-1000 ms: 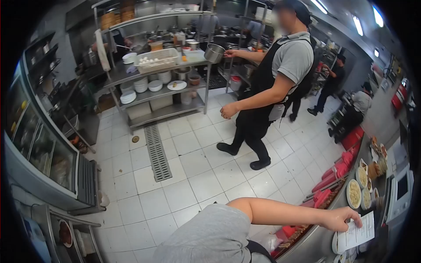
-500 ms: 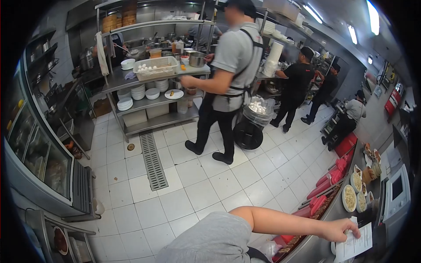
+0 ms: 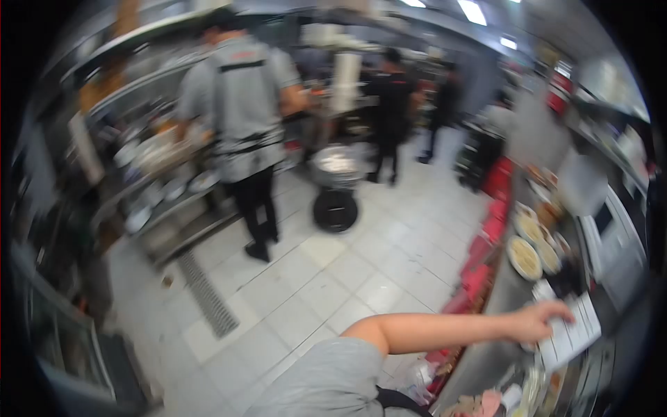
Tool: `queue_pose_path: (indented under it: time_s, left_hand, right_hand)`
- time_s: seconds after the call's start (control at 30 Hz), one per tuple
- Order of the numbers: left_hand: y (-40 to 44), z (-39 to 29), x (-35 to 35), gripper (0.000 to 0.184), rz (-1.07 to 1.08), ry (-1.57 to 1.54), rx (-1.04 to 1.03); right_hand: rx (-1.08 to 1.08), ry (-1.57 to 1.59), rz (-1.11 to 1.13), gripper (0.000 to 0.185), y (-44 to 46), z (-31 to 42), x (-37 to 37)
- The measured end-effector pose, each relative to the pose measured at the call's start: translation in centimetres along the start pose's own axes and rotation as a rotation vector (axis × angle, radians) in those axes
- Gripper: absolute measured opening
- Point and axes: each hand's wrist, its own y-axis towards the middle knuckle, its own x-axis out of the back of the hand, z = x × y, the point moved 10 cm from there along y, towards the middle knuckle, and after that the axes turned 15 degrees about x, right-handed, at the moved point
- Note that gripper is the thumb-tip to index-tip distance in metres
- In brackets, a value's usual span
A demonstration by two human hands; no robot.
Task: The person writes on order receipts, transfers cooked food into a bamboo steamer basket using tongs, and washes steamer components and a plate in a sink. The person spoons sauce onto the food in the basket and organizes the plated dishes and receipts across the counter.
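Note:
My left arm, in a grey sleeve, reaches across to the right side of the head view. My left hand (image 3: 538, 324) is closed on a white printed paper slip (image 3: 574, 335) above the metal counter (image 3: 495, 314); blur hides the exact finger grip. Close to the hand, on the counter, are oval white bowls of pale food, the nearest bowl (image 3: 524, 258) just beyond it. A white appliance (image 3: 615, 233) stands to the right of the slip. My right hand is out of view.
A co-worker in grey (image 3: 243, 104) stands at the metal shelving on the left. Other people in dark clothes (image 3: 390, 111) work further back. A black round bin (image 3: 335, 210) is on the tiled floor near a drain grate (image 3: 208, 295). Red containers (image 3: 479, 243) line the counter's side.
The view has swung and blurred. The grey-shirted co-worker has turned their back and moved toward the shelving. My left hand keeps hold of the slip, and more of the near counter shows.

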Motion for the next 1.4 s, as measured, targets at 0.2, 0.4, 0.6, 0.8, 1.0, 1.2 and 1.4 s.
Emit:
queue_pose_path:
  time_s: [0.2,0.4,0.6,0.8,1.0,1.2,1.4]
  left_hand:
    - [10.3,1.3,-2.7,0.065,0.17,-0.095,0.0]
    - [23.3,-1.7,-10.8,0.054,0.308,-0.221,-0.037]
    - [31.5,-5.2,-21.3,0.048,0.403,-0.391,-0.124]
    - [36.0,-6.2,-27.4,0.047,0.452,-0.454,-0.01]
    - [37.0,-8.9,-27.5,0.048,0.434,-0.426,-0.113]
    - [35.3,-6.6,-25.0,0.04,0.196,-0.327,-0.193]
    - [33.3,-5.7,-23.6,0.031,0.001,-0.283,-0.344]
  right_hand:
    - [0.079,0.044,-0.318,0.027,-3.9,1.2,4.2]
    - [0.063,-0.002,-0.713,0.03,-10.9,2.9,6.3]
    - [-0.03,-0.072,-1.069,0.03,-17.5,3.9,5.2]
    - [-0.113,-0.185,-1.184,0.029,-19.8,3.8,4.0]
    - [-0.101,-0.169,-1.268,0.027,-20.3,4.5,3.6]
    - [-0.063,-0.199,-1.193,0.028,-19.3,4.0,3.9]
    - [-0.081,-0.229,-1.171,0.029,-19.3,4.4,4.0]
